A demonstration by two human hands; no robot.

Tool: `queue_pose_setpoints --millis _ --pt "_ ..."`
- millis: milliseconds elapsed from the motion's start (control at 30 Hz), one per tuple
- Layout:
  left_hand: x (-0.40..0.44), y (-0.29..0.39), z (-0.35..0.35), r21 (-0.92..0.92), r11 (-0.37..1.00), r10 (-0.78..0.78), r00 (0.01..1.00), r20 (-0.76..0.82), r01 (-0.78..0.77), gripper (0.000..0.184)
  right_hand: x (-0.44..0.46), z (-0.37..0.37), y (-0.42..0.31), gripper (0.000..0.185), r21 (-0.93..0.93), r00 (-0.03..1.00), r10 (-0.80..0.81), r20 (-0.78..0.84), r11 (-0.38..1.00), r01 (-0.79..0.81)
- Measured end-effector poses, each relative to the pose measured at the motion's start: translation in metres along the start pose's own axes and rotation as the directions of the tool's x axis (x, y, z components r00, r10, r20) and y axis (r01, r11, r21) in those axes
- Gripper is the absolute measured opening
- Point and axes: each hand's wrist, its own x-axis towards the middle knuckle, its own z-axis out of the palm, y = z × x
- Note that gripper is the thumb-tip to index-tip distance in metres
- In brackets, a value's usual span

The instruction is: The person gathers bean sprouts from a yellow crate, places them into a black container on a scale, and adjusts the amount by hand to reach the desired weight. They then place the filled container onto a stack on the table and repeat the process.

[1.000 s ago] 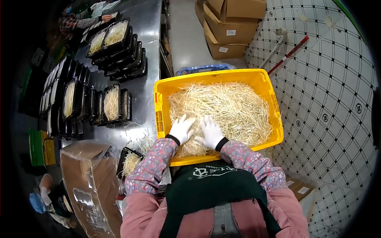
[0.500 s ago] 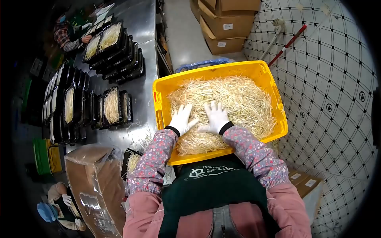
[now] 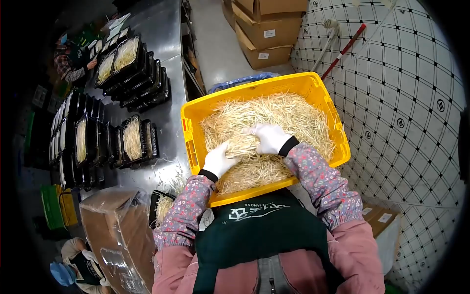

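Observation:
A yellow plastic crate in front of me holds a deep heap of pale bean sprouts. Both my hands wear white gloves and are in the heap. My left hand curls around the near left side of a bunch of sprouts. From the right, my right hand closes over the same bunch, its fingers bent inward. The bunch sits between the two hands, and some fingertips are hidden among the sprouts.
Left of the crate, a steel table carries stacks of black trays filled with sprouts. A plastic-wrapped cardboard box stands at the near left. Flattened cartons lie beyond the crate. Two co-workers are at the left.
My hands were flat and spread on the sprouts; now their fingers curl in around a bunch. The left moved slightly nearer to me. The whole view shifted a little.

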Motion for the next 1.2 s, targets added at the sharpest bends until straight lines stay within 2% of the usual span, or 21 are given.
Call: queue_pose_setpoints --millis 67,133,167,200,267,300,367,400,433,467,533,567,667,700,800,867,933,1000,1067,1133,1200 --pt "0.0 0.005 0.002 -0.06 0.998 0.011 1.0 0.022 -0.01 0.083 0.0 -0.021 -0.006 0.093 -0.121 0.986 0.067 0.155 0.991 -0.048" --pt "-0.006 -0.002 0.013 0.069 0.994 0.077 0.984 0.161 -0.089 0.107 -0.004 -0.027 -0.018 0.11 -0.284 0.94 0.13 0.316 0.958 -0.037" --pt "-0.013 -0.022 0.031 0.164 0.962 0.19 0.965 0.182 -0.221 0.129 -0.009 -0.003 -0.017 0.131 -0.408 0.942 0.143 0.303 0.913 -0.008" --pt "-0.019 -0.03 0.043 0.256 0.952 0.1 0.96 0.262 -0.169 0.141 -0.017 0.016 -0.022 0.139 -0.426 0.945 0.137 0.298 0.905 0.003" --pt "-0.032 -0.002 0.032 0.393 0.917 -0.092 0.926 0.367 -0.064 0.147 -0.029 0.044 -0.041 0.141 -0.49 0.97 0.081 0.228 0.871 0.043" --pt "-0.031 -0.006 0.039 0.395 0.918 -0.102 0.935 0.341 -0.044 0.148 -0.026 0.059 -0.034 0.14 -0.524 0.989 0.054 0.136 0.852 0.025" --pt "-0.02 -0.015 0.049 0.366 0.93 -0.076 0.957 0.281 -0.033 0.148 -0.016 0.074 -0.031 0.14 -0.574 0.998 -0.009 -0.054 0.818 -0.024" --pt "-0.014 -0.021 0.053 0.353 0.935 -0.064 0.966 0.249 -0.029 0.148 -0.008 0.058 -0.026 0.135 -0.523 0.981 0.149 0.125 0.85 -0.062" --pt "-0.01 -0.029 0.056 0.227 0.972 0.017 0.985 0.173 -0.057 0.143 -0.002 0.052 -0.019 0.132 -0.498 0.983 0.159 0.088 0.862 -0.094" --pt "-0.008 -0.03 0.055 0.174 0.985 -0.031 0.982 0.184 -0.002 0.141 0.002 0.047 -0.012 0.128 -0.474 0.985 0.168 0.05 0.872 -0.125" --pt "-0.002 -0.028 0.053 0.07 0.992 -0.121 0.97 0.212 0.109 0.135 0.012 0.044 -0.003 0.109 -0.384 0.975 0.187 0.12 0.914 -0.128" --pt "-0.003 -0.025 0.055 0.144 0.981 -0.152 0.976 0.154 0.13 0.104 0.015 0.045 0.002 0.099 -0.338 0.969 0.195 0.155 0.932 -0.133" --pt "0.003 -0.026 0.049 0.161 0.965 -0.235 0.953 0.193 0.206 0.071 0.009 0.051 0.003 0.072 -0.303 0.993 0.106 0.06 0.949 -0.084" --pt "-0.004 -0.026 0.047 0.168 0.975 -0.165 0.981 0.104 0.146 0.045 0.002 0.046 0.006 0.058 -0.236 0.989 0.122 0.083 0.967 -0.099" --pt "-0.028 0.007 0.009 0.181 0.983 -0.042 0.984 0.173 0.01 0.034 -0.015 0.018 0.007 0.058 -0.189 1.0 0.013 -0.001 0.982 -0.013" --pt "-0.044 -0.003 0.0 0.272 0.948 0.133 0.983 0.128 -0.164 0.025 -0.02 0.009 0.033 0.058 -0.24 0.996 -0.01 -0.085 0.971 -0.011" --pt "-0.059 -0.015 -0.011 0.253 0.929 0.262 0.963 0.06 -0.269 0.026 -0.029 -0.017 0.053 0.056 -0.192 0.974 0.055 -0.218 0.977 -0.098" --pt "-0.066 -0.011 -0.016 0.271 0.902 0.334 0.941 0.056 -0.336 0.031 -0.034 -0.062 0.034 0.055 -0.066 0.963 0.209 -0.167 0.973 -0.223" --pt "-0.063 0.005 -0.008 0.321 0.871 0.36 0.928 0.1 -0.372 0.036 -0.025 -0.064 0.019 0.063 -0.08 0.968 0.165 -0.19 0.98 -0.183" --pt "-0.059 0.03 0.001 0.389 0.829 0.33 0.913 0.24 -0.402 0.064 -0.011 -0.039 0.012 0.072 -0.1 0.974 0.076 -0.213 0.99 -0.099" --pt "-0.051 0.036 0.008 0.336 0.805 0.398 0.865 0.306 -0.49 0.076 0.0 0.002 -0.001 0.078 -0.188 0.988 0.036 -0.154 0.98 -0.065"
